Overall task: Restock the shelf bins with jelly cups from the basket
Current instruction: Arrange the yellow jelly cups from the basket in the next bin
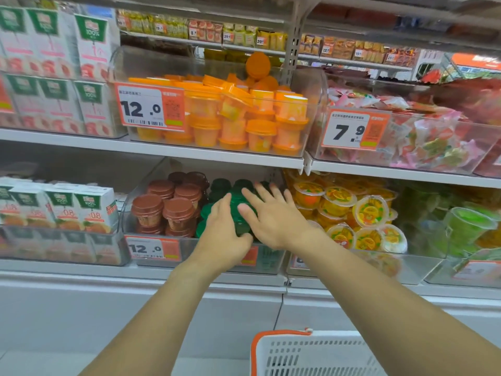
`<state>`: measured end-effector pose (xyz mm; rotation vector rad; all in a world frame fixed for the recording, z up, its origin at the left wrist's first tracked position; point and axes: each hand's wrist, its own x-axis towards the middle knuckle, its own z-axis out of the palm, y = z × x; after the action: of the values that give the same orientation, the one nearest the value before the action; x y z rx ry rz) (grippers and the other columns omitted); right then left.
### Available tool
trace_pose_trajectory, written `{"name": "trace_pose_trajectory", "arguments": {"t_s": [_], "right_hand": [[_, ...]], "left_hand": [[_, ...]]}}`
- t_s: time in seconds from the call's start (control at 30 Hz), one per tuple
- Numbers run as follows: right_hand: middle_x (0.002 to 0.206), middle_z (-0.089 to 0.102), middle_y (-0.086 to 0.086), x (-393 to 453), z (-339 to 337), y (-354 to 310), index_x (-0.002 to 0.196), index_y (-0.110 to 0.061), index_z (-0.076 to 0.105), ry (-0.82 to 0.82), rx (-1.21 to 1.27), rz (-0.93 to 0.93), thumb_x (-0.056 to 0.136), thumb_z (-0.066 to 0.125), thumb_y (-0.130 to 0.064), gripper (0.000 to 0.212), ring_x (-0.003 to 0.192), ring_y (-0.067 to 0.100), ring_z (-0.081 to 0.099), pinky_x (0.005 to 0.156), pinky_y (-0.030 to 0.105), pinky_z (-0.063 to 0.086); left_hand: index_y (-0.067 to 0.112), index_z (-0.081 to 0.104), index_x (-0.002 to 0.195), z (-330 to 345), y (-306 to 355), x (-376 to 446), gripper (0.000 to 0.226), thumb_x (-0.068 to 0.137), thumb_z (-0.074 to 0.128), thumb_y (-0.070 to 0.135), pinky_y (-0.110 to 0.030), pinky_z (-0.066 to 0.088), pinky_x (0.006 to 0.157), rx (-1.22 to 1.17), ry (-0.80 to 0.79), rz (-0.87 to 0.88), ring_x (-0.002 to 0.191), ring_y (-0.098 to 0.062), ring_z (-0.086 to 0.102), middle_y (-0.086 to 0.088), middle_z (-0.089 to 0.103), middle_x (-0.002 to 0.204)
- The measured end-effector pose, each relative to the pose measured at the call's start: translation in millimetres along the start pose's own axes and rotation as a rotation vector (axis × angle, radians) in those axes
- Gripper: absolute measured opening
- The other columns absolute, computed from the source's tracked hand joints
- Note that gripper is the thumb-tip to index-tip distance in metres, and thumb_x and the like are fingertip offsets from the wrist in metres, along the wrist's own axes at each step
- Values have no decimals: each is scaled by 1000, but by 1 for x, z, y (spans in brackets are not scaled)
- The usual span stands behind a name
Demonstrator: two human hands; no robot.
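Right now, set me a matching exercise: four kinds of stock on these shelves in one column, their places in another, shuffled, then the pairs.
Things:
1. orange-lidded jelly cups
2. brown-lidded cups
3. green-lidded cups
4. clear fruit jelly cups

Places:
A. lower shelf, under both hands
B. upper shelf bin with the 12.0 tag
C. lower bin, right of the hands
D. lower bin, left half

Pairs: 1-B, 2-D, 3-A, 4-C. The left hand grips a green-lidded cup; the right hand lies flat on the green-lidded cups.
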<state>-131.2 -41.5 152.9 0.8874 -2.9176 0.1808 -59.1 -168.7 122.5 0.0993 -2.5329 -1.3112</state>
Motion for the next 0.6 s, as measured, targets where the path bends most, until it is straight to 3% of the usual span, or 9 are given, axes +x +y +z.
{"name": "trace_pose_trajectory", "arguments": {"t_s": [0.1, 0.17, 0.23, 0.33, 0.43, 0.6], "right_hand": [[162, 27, 5, -8, -6, -25, 156, -17, 28, 243, 181, -122, 107, 26, -44, 56, 150, 23, 20, 124, 39, 12], [158, 36, 6, -3, -5, -49, 152, -12, 35, 217, 402, -170, 107, 32, -37, 52, 147, 19, 28, 121, 31, 20], [159, 33, 8, 12, 0, -69, 154, -11, 32, 147, 473, -201, 108, 30, -36, 53, 148, 21, 26, 122, 34, 20], [166, 14, 7, 33, 9, -95, 158, -13, 21, 11, 450, -205, 108, 23, -39, 56, 153, 24, 6, 125, 38, 4], [166, 13, 6, 42, 25, -113, 158, -8, 18, -69, 359, -266, 110, 15, -34, 55, 153, 17, 0, 124, 35, -8], [165, 20, 5, 46, 37, -122, 156, -7, 23, -18, 382, -250, 109, 13, -32, 54, 153, 12, 5, 124, 34, -8]], "left_hand": [[10, 41, 144, -30, -10, -10, 65, 82, 60, 1, -32, 33, 112, 151, 281, 199, 134, -21, 38, -6, 45, 143], [8, 48, 139, -50, -24, -9, 60, 81, 61, 3, -43, 31, 114, 319, 386, 209, 136, -28, 37, -9, 47, 142], [11, 39, 148, -65, -40, -8, 64, 88, 59, 17, -50, 15, 121, 533, 350, 69, 149, -32, 18, -11, 32, 158], [21, 18, 158, -75, -62, -11, 74, 94, 52, 39, -52, -3, 122, 641, 200, -96, 153, -28, -7, -5, 5, 167], [27, 4, 159, -81, -72, -13, 83, 92, 51, 43, -51, -8, 121, 654, 100, -85, 152, -24, -16, 2, -5, 167], [30, 6, 158, -89, -76, -11, 84, 91, 55, 42, -51, -8, 121, 598, 92, -57, 152, -21, -16, 6, -3, 167]]}}
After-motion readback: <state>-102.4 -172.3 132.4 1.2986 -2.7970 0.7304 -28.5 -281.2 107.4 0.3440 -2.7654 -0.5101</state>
